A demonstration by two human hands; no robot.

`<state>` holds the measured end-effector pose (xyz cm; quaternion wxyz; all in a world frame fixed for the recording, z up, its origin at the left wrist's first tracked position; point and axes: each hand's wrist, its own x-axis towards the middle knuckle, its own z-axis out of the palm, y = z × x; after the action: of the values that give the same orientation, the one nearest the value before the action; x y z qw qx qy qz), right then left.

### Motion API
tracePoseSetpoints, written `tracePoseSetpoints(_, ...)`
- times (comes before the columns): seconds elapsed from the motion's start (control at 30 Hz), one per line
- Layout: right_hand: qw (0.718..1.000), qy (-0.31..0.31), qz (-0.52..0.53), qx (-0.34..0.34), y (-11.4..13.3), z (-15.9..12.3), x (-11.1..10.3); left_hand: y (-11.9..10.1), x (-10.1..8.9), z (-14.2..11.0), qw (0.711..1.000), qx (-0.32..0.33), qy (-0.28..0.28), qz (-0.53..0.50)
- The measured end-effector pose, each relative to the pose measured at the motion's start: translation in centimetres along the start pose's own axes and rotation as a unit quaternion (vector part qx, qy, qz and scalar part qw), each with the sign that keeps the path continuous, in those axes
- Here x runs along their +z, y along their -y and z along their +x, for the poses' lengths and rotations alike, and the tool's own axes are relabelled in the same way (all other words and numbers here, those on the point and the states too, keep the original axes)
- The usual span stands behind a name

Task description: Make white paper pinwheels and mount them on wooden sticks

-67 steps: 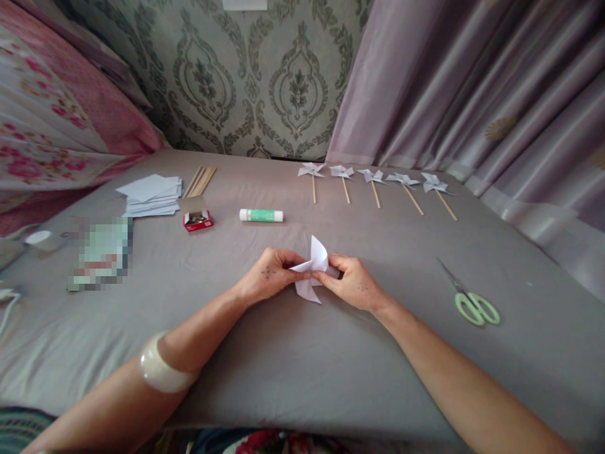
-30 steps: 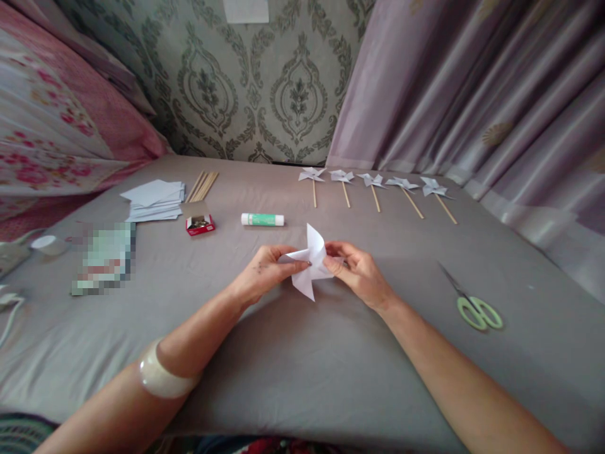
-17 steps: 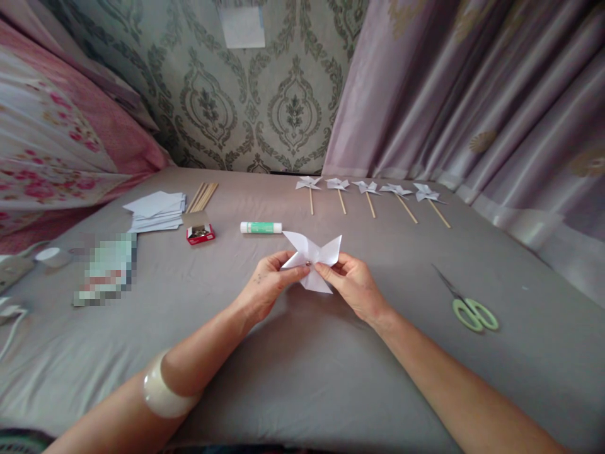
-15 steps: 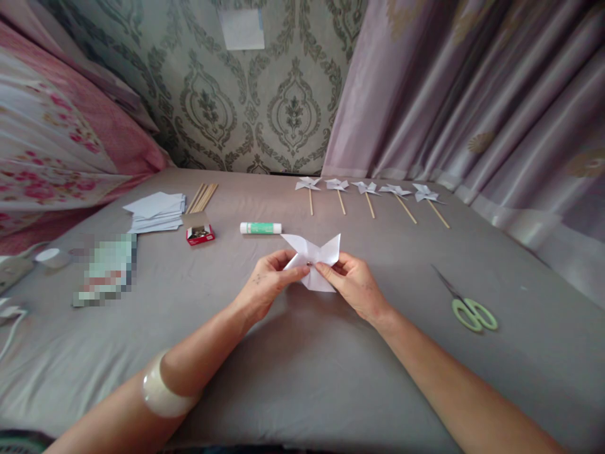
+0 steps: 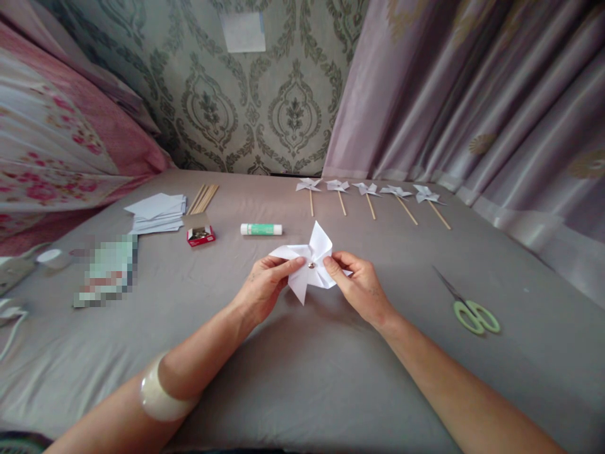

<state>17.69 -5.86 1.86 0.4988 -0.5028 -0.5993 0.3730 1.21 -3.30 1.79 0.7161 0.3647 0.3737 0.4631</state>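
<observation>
The left hand (image 5: pixel 265 284) and right hand (image 5: pixel 357 280) each pinch one side of a white paper pinwheel (image 5: pixel 322 275), thumbs on top, holding it over the middle of the grey sheet (image 5: pixel 307 378). Open sheet lies on the near side, between the forearms, and between the right hand and the green-handled scissors (image 5: pixel 472 312) at right. The glue stick (image 5: pixel 261 229) lies close on the far side, left of centre. Compared with half a second ago, the pinwheel has turned, one blade now pointing far, and the thumbs sit farther apart, baring the metal fastener (image 5: pixel 311 265) at its centre. Its blades look crisp and pointed. Farther left are the open red box (image 5: pixel 200 236), wooden sticks (image 5: pixel 203 199) and paper stack (image 5: pixel 158 214); five stick-mounted pinwheels (image 5: pixel 367 189) line the far right, near the curtain (image 5: pixel 416 94).
</observation>
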Motion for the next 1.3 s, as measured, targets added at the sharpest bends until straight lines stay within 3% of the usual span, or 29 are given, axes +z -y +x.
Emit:
tracePoseSetpoints(0.4,0.998,0.015,0.055,0.035,-0.2,0.0,0.0,0.1,0.1,-0.1,1.000,-0.003,0.005,-0.013)
tracePoseSetpoints(0.67,1.000,-0.018,0.009,0.010,-0.7,0.4,-0.6,-0.2,-0.6,-0.1,0.991,0.115,-0.019,0.066)
tracePoseSetpoints(0.77,1.000,-0.015,-0.022,-0.015,-0.6,0.4,-0.8,-0.2,-1.0,0.0,0.955,0.218,-0.037,0.198)
tracePoseSetpoints(0.9,0.998,-0.007,-0.052,-0.031,-0.2,0.0,-0.5,-0.2,-1.5,0.1,0.836,0.380,-0.046,0.394)
tracePoseSetpoints(1.0,0.998,0.008,-0.049,-0.027,0.3,-0.5,-0.1,-0.2,-1.7,0.0,0.771,0.432,-0.027,0.468)
tracePoseSetpoints(1.1,0.998,0.014,-0.053,-0.031,0.9,-0.9,0.2,-0.1,-1.7,0.0,0.751,0.445,-0.019,0.487)
tracePoseSetpoints(1.3,0.999,0.017,-0.027,-0.010,1.3,-0.9,0.0,0.2,-1.6,-0.1,0.757,0.438,-0.041,0.484)
